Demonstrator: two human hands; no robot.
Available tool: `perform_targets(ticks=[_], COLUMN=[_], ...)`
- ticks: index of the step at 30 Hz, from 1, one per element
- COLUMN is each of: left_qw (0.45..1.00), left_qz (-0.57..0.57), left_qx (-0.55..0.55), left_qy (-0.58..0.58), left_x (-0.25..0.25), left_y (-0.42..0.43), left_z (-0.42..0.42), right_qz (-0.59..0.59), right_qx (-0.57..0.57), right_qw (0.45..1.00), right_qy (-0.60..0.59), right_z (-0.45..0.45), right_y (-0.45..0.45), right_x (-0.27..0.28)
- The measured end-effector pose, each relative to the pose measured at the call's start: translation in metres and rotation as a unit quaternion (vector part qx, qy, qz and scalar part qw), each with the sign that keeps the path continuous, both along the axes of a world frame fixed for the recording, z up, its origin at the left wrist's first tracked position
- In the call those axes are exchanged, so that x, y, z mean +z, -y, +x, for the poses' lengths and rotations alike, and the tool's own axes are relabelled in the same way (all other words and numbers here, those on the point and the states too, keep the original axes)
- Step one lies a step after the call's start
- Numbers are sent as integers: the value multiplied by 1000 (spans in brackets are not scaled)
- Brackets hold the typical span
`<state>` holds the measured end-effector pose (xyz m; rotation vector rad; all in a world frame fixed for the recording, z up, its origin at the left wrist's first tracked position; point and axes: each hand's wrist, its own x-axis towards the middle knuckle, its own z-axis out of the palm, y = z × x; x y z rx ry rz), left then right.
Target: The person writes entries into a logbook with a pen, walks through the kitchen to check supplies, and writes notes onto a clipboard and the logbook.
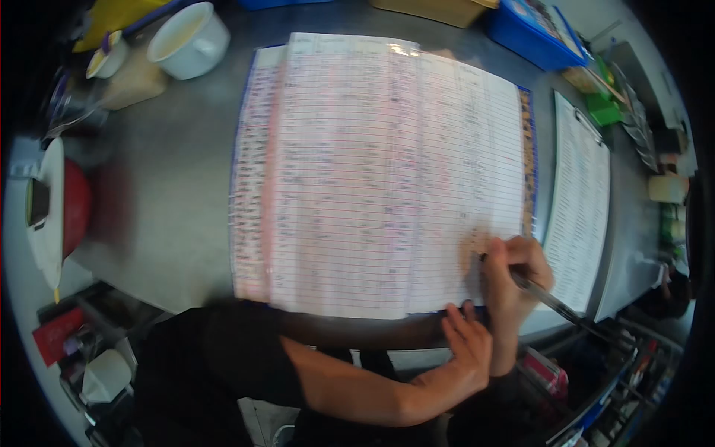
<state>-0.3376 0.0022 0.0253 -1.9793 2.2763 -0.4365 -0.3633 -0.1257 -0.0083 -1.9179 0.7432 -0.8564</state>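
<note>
A large open ledger (342, 171) with red-ruled pages and handwritten columns lies on the metal table. My right hand (518, 279) is closed around a dark pen (547, 299), at the lower right of the right-hand page. The pen's tip is mostly behind my thumb and fingers. My left arm crosses in front of my body, and my left hand (468, 346) rests beside my right wrist. Its fingers are stretched towards the ledger's bottom edge, holding nothing; whether they touch the page I cannot tell.
To the ledger's right lies a clipboard (579, 208) with a written list. A white cup (190, 41) stands at the back left of the metal table (160, 186). A blue box (532, 33) is at the back right. A red-and-white object (63, 205) sits at the left edge.
</note>
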Motion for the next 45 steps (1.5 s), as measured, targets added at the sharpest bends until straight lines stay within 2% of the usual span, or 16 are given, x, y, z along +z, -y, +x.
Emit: perform_targets(ticks=[4,8,10,13,22,29,31,32,42,45], left_qw=[999,999,1000,999,999,1000,1000,1000,999,1000], left_qz=[9,2,4,-2,-3,-16,3,-2,1,-1], left_qx=[22,29,25,37,37,6,6,-4,-26,-24], left_qy=[47,14,12,18,27,3,10,19,26,20], left_x=[-2,-2,-3,-4,-3,-3,-2,-2,0,-1], left_y=[-2,-3,-2,-3,-2,0,0,0,1,1], left_z=[-4,-4,-6,-7,-7,-5,-2,0,6,5], right_qz=[8,-28,-103,-40,28,-6,32,90,22,33], right_qx=[-14,-3,-13,-31,-19,-16,-20,-24,-9,3], right_qw=[1000,1000,994,999,999,1000,999,995,1000,999], right_qy=[-1,5,-22,-9,-7,-14,-4,30,-3,-5], right_z=[2,4,3,5,5,2,3,2,1,1], right_y=[-4,-6,-7,-8,-6,-4,-5,-4,-3,-3], right_x=[0,-1,-2,-1,3,2,5,6,1,4])
